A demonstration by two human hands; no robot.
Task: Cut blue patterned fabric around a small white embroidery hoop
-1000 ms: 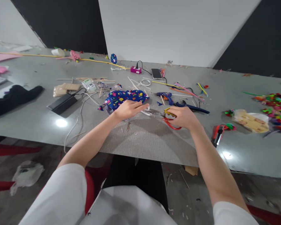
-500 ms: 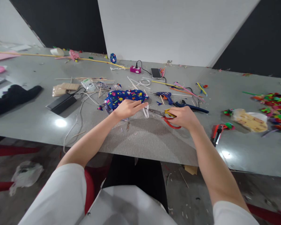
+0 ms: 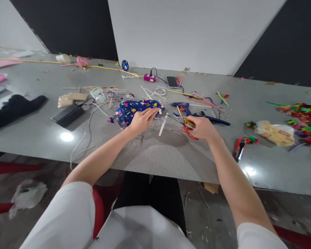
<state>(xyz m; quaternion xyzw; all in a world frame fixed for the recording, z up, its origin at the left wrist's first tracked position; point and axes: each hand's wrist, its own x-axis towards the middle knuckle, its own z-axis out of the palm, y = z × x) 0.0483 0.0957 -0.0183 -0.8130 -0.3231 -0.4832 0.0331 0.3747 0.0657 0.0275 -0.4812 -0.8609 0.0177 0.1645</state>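
Scissors (image 3: 190,134) with red and yellow handles are gripped in my right hand (image 3: 203,128), their blades directed left. My left hand (image 3: 144,120) is closed, its fingertips pinching a short white strip piece (image 3: 160,111). Just past that hand, and partly behind it, lies a blue patterned fabric bundle (image 3: 131,108). A longer white strip (image 3: 163,125) rests on the table between the hands, close to the scissor tips. Behind the right hand are a blue glue gun (image 3: 186,107) and a dark blue-handled tool (image 3: 215,120).
Wooden sticks (image 3: 101,87) and a black adapter (image 3: 68,116) with a cable are at left. A phone (image 3: 172,82) and a purple box (image 3: 150,77) stand at the back. On the right are a red box cutter (image 3: 240,148) and colourful fuzzy pieces (image 3: 308,121).
The white loop by my left fingers has been cut: a long strip now lies on the table and a short piece stays in the fingers. The scissors have shifted slightly.
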